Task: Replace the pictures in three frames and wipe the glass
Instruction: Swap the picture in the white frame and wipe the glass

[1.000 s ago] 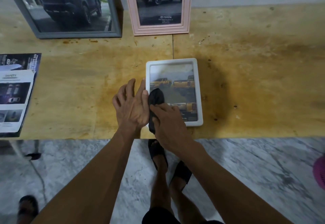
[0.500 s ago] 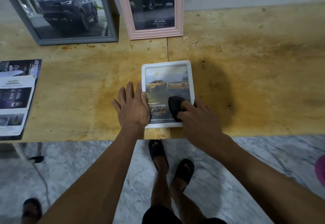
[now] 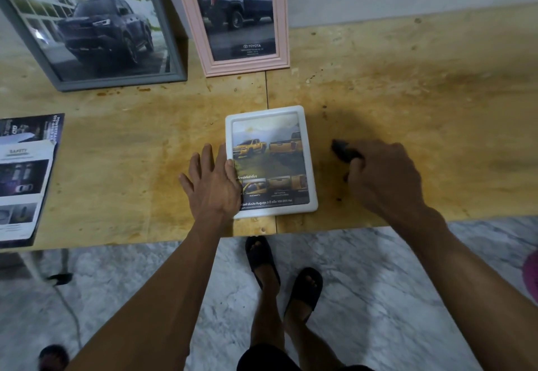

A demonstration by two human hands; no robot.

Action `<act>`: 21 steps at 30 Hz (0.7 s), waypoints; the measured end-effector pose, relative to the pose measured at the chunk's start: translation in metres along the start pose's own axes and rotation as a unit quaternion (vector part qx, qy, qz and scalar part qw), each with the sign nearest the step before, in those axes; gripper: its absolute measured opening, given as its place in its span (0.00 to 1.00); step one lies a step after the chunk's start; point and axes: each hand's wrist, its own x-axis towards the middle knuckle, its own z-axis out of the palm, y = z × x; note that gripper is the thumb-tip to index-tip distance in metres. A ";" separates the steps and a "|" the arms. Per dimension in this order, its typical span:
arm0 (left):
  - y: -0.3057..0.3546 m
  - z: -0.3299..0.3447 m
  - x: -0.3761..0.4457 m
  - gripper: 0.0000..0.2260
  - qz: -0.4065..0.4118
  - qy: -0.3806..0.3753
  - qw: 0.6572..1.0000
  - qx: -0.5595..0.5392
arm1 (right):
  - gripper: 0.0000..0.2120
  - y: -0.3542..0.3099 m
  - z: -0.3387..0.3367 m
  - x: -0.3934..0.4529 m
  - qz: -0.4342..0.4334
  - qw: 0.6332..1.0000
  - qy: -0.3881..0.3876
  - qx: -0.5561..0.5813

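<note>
From the head view I see the white frame lying flat on the worktop, near its front edge. My left hand lies flat at the frame's 9 o'clock side, grip released, fingers straight, thumb pressing on the glass. My right hand is at 3 o'clock of the frame, apart from it, grip clenched round a dark cloth. At 11 o'clock the grey frame leans against the wall, the pink frame at 12 o'clock just beside it. Brochures lie at 9 o'clock, well apart.
</note>
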 end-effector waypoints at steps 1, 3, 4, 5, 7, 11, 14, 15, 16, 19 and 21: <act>0.000 0.000 0.000 0.23 0.000 0.000 1.000 0.000 | 0.17 0.009 -0.003 0.002 0.021 0.999 0.024 -0.023; -0.001 0.001 0.000 0.23 0.001 0.001 1.000 -0.002 | 0.17 0.021 -0.005 0.004 0.053 0.994 0.060 -0.075; 0.000 0.002 0.000 0.23 0.000 0.003 1.000 -0.002 | 0.18 0.023 -0.002 0.004 0.062 0.991 0.052 -0.109; 0.000 0.002 0.000 0.23 0.000 0.003 1.000 -0.002 | 0.19 0.020 0.003 0.003 0.067 0.988 0.027 -0.137; 0.000 0.002 0.001 0.23 -0.004 0.003 1.000 -0.005 | 0.23 0.011 0.021 -0.006 0.084 0.989 -0.049 -0.115; 0.000 0.003 0.000 0.23 -0.004 0.007 1.000 -0.004 | 0.26 -0.007 0.051 -0.031 0.125 0.987 -0.096 0.013; 0.000 0.002 0.001 0.23 -0.003 0.005 1.000 -0.005 | 0.27 -0.012 0.060 -0.036 0.148 0.984 -0.091 0.044; 0.000 0.002 0.001 0.23 -0.003 0.002 1.000 -0.006 | 0.28 -0.014 0.061 -0.038 0.144 0.984 -0.096 0.038; -0.001 0.002 0.001 0.23 -0.003 0.001 1.000 -0.007 | 0.28 -0.014 0.062 -0.040 0.136 0.985 -0.103 0.029; -0.001 -0.002 0.001 0.22 -0.002 -0.010 1.000 -0.006 | 0.30 -0.015 0.063 -0.043 0.122 0.986 -0.117 -0.003; 0.000 -0.005 0.002 0.22 0.002 -0.020 1.000 -0.004 | 0.28 -0.018 0.061 -0.041 0.115 0.991 -0.070 -0.018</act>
